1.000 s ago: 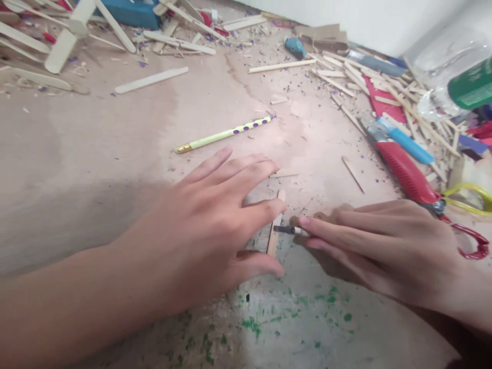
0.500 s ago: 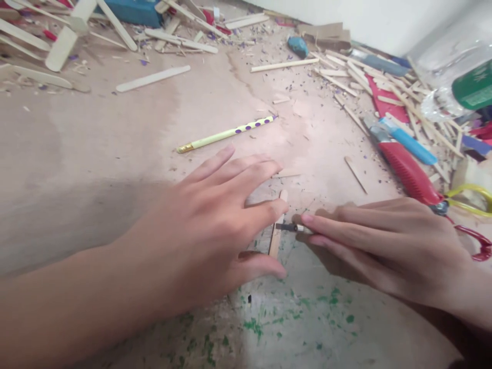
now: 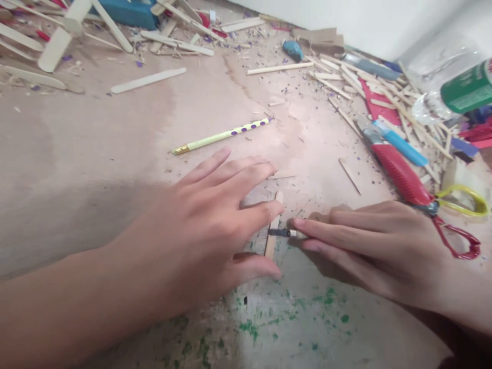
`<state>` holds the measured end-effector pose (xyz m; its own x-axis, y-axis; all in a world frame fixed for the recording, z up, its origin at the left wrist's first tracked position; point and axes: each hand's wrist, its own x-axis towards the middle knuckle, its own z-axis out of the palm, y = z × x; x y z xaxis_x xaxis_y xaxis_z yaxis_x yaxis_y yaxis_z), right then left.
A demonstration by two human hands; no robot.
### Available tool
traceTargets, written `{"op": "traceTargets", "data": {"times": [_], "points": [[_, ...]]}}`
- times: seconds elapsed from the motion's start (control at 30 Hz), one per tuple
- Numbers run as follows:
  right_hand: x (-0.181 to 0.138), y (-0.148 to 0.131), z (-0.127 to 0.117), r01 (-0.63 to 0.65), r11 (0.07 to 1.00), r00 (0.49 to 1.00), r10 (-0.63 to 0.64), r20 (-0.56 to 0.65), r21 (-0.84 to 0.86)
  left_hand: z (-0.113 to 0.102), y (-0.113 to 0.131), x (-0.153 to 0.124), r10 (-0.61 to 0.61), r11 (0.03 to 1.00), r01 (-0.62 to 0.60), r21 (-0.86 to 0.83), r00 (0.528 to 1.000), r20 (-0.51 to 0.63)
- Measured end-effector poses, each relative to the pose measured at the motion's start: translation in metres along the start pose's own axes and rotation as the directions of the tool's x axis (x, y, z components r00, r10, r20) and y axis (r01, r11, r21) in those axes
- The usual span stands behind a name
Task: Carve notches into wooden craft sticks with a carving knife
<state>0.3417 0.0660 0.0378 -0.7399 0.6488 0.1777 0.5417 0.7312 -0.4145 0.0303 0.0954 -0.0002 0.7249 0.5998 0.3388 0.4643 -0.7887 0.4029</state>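
A flat wooden craft stick [image 3: 270, 248] lies on the table, running away from me. My left hand [image 3: 207, 220] rests over it with fingers stretched and spread. Its index fingertip presses on the stick, and the thumb lies beside the near end. On the other side, my right hand [image 3: 357, 241] pinches a craft knife [image 3: 292, 233], seen as a dark blade with a silver collar; its handle is mostly hidden under the fingers. The blade lies across the stick, between my left index finger and thumb. Beyond my left hand is a yellow pencil with purple dots [image 3: 221, 136].
Scissors with red and yellow loops [image 3: 461, 197], a red-handled cutter [image 3: 402, 171] and a blue cutter [image 3: 403, 143] lie at right. A bottle with a green label [image 3: 465, 89] lies behind them. Loose sticks [image 3: 149, 80] and shavings litter the back; green paint marks the near surface.
The whole view has shifted slightly. The knife blade has moved a little left and toward me across the stick. My left hand keeps its pose.
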Motion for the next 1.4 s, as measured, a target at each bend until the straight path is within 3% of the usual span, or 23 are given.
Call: {"op": "traceTargets", "data": {"times": [0.37, 0.67, 0.97, 1.23, 1.4], "points": [[0.004, 0.004, -0.002, -0.048, 0.998, 0.998, 0.050, -0.048, 0.050, -0.003, -0.001, -0.006, -0.014, 1.000, 0.016, -0.017, 0.996, 0.085], [0.001, 0.006, 0.001, -0.056, 0.997, 0.997, 0.058, -0.053, 0.049, -0.002, -0.004, -0.006, 0.017, 1.000, -0.017, -0.006, 0.999, 0.037], [-0.001, 0.002, -0.001, -0.018, 0.998, 0.998, 0.014, -0.063, -0.061, -0.006, 0.004, -0.003, 0.084, 0.996, -0.084, -0.006, 0.996, -0.005], [-0.003, 0.004, -0.019, -0.047, 0.991, 0.999, 0.047, 0.003, -0.123, -0.012, 0.004, -0.001, 0.083, 0.996, -0.082, -0.045, 0.997, 0.004], [-0.001, -0.002, -0.030, -0.068, 0.996, 0.997, 0.069, 0.027, -0.060, -0.012, 0.001, 0.000, 0.113, 0.993, -0.111, -0.042, 0.993, 0.047]]}}
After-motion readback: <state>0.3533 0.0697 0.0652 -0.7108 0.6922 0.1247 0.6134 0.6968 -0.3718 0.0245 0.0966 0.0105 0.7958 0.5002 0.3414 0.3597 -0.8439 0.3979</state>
